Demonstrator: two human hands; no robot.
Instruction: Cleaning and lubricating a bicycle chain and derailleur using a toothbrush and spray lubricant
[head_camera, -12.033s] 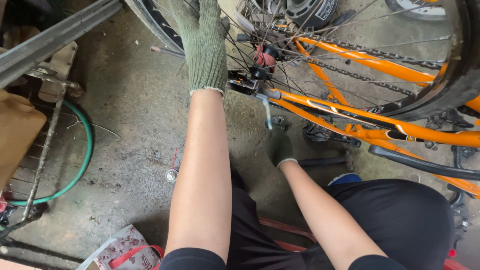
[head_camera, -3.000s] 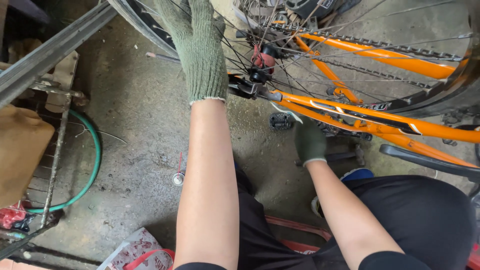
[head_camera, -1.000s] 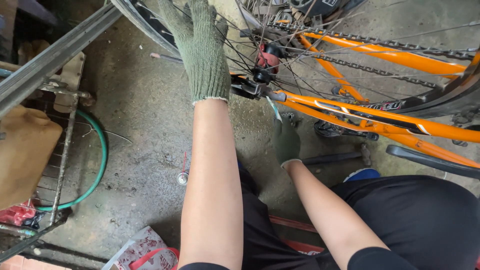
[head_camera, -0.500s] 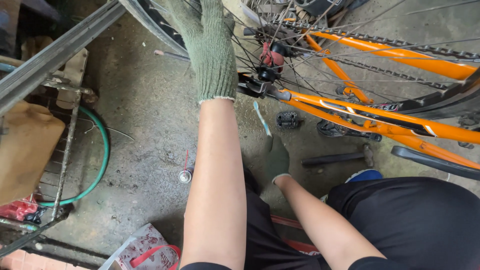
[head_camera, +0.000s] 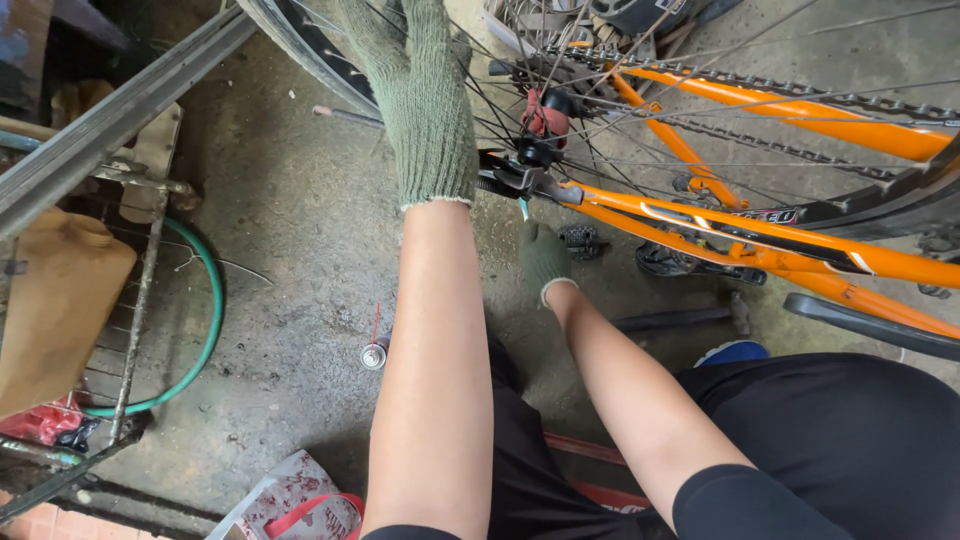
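1. The rear wheel (head_camera: 620, 120) of an orange bicycle is standing at the top of the view, its spokes fanning out from the hub (head_camera: 540, 150), which is sitting near top centre.
2. The left hand (head_camera: 415, 95), in a green knitted glove, is reaching up and resting against the tyre (head_camera: 300, 50) and spokes just left of the hub — its fingers are running out of view at the top edge, so whether its grip is closing on the rim I cannot tell.
3. The right hand (head_camera: 545, 258), gloved the same way, is sitting low under the hub, just beneath the axle end; its grip is clenching on a small tool with a pale blue tip (head_camera: 523, 208) that is pointing up toward the axle.
4. The orange frame (head_camera: 760, 225) is stretching away to the right from the hub, with the chain (head_camera: 800, 95) running along above it.
5. A black pedal (head_camera: 583, 238) is lying on the concrete floor (head_camera: 280, 270) just right of the right hand.
6. A small spray can (head_camera: 374, 352) with a red straw is standing on the floor beside the left forearm.
7. Further left, a green hose (head_camera: 205, 330) is curving past a wire rack (head_camera: 130, 330) — well apart from both hands.
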